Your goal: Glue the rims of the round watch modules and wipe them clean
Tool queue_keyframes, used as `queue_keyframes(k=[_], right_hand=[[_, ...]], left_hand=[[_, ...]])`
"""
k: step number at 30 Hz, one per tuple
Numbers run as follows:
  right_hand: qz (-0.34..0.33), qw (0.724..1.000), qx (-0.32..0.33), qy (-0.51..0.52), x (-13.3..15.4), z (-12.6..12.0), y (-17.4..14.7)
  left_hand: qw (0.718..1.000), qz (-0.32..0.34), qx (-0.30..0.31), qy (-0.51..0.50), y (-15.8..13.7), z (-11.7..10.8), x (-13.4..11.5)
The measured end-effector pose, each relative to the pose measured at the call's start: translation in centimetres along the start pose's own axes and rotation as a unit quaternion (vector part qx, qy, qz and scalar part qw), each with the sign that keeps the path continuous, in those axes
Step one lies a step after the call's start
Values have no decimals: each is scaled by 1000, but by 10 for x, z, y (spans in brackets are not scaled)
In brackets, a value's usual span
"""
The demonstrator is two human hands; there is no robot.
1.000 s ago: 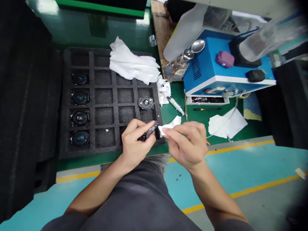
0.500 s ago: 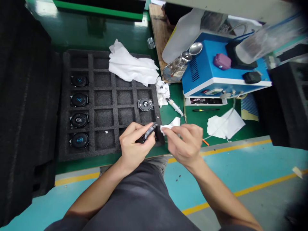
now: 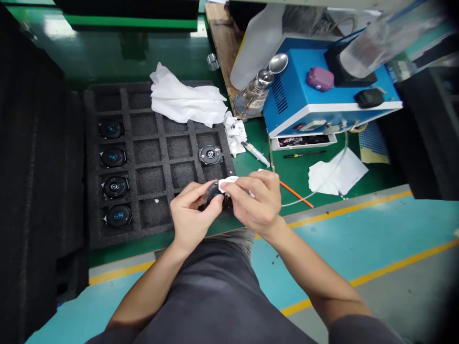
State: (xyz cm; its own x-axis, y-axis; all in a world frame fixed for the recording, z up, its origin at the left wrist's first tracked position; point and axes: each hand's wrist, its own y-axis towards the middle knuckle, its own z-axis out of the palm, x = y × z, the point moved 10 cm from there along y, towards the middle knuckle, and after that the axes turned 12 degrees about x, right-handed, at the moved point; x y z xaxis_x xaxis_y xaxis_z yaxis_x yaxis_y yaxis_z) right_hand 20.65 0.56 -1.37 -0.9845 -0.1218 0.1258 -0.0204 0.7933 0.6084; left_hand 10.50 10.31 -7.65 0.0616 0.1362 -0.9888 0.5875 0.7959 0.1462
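Between the thumb and fingers of my left hand (image 3: 195,210) is a round black watch case (image 3: 212,192), held tilted above the front right corner of the foam tray (image 3: 131,188). My right hand (image 3: 256,200) pinches a white wipe (image 3: 228,181) and presses it against the case's upper edge. My fingers and the wipe hide much of the case. In the tray's left column lie several dark watch cases, among them a watch case (image 3: 114,186). Another watch case (image 3: 210,155) sits in the right column with its round back plate up.
A large white cloth (image 3: 186,98) lies over the tray's back. To the right are crumpled tissue (image 3: 235,134), a syringe (image 3: 256,154), an orange stick (image 3: 297,194) and flat white paper (image 3: 337,173). Behind them stand a glass pump bottle (image 3: 251,98) and a blue machine (image 3: 304,91).
My right hand has moved left, bringing the wipe onto the watch case. The case has turned in my left hand. The whole view has shifted slightly, and more of the orange stick shows.
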Motion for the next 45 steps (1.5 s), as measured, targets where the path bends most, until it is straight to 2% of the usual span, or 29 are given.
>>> queue_keyframes(k=[2,5,8,12,15,18,22,24,27,29,32,34,37,39,41,45], right_hand=[[28,999,16,-23,-13,3,-4],[86,996,17,-13,-27,-8,-9],[110,994,14,15,-24,-18,-5],[82,995,25,41,-3,-14,7],[70,996,29,43,3,-6,10],[103,994,38,9,-5,-5,6],[138,990,2,25,-13,-23,0],[126,991,4,37,-7,-26,2],[68,997,22,16,5,-20,5],[14,999,33,-26,8,-14,5],[-38,989,96,-111,-2,3,2],[-22,986,113,-123,-17,2,1],[64,996,54,-39,-34,-22,2],[109,993,30,31,-34,-32,1],[106,992,31,59,-21,-33,3],[33,998,48,26,2,-25,9]], left_hand=[[999,-17,-4,-49,2,-2,5],[995,-24,-7,-92,4,-2,9],[995,-26,-1,-96,5,0,11],[998,-20,13,-65,4,2,7],[1000,7,-6,-20,2,-2,-1],[998,49,-31,18,-1,-6,-11],[994,85,-30,53,-4,-3,-17],[993,94,-29,62,-5,-2,-17],[994,84,-22,71,-5,-1,-16],[995,63,-10,73,-4,0,-12],[997,49,-1,54,-4,1,-9],[997,62,-11,44,-5,-1,-11],[994,88,-27,62,-5,-1,-18],[992,99,-28,79,-5,0,-21],[990,107,-25,88,-4,2,-24],[989,115,-19,92,-5,3,-25]])
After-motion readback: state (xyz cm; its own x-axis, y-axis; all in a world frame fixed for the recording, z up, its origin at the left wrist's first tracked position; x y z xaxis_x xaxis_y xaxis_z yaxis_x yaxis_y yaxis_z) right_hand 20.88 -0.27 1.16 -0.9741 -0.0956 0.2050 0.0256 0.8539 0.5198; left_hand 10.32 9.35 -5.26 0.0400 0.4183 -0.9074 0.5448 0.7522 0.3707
